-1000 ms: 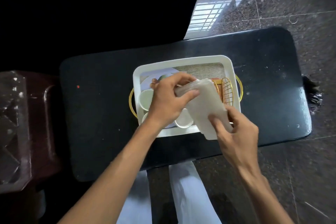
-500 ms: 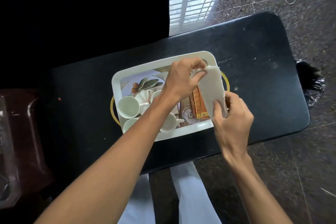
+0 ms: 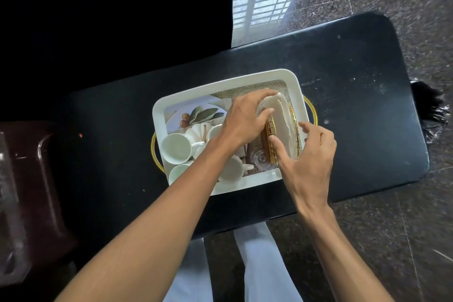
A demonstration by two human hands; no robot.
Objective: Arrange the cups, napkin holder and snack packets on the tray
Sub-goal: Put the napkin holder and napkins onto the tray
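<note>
A white tray [image 3: 220, 87] with gold handles lies on the black table [image 3: 355, 105]. Several white cups [image 3: 176, 148] stand at its left end. At its right end a gold wire napkin holder [image 3: 270, 133] holds a stack of white napkins [image 3: 282, 117] standing on edge. My left hand [image 3: 245, 117] pinches the top left of the napkins. My right hand [image 3: 306, 157] presses its thumb on the holder's front wire and curls its fingers round the napkins' right side. A clear glass piece [image 3: 261, 160] lies beside the holder. No snack packets are visible.
A dark brown stool with a clear plastic item [image 3: 14, 203] stands at the left. A black object [image 3: 434, 110] hangs off the table's right end. Speckled stone floor [image 3: 392, 240] surrounds the table; my light trousers [image 3: 257, 265] are below.
Both hands have lowered the napkins from above the tray into the gold holder. The stack now stands on edge between the wires. The camera view shifted slightly.
</note>
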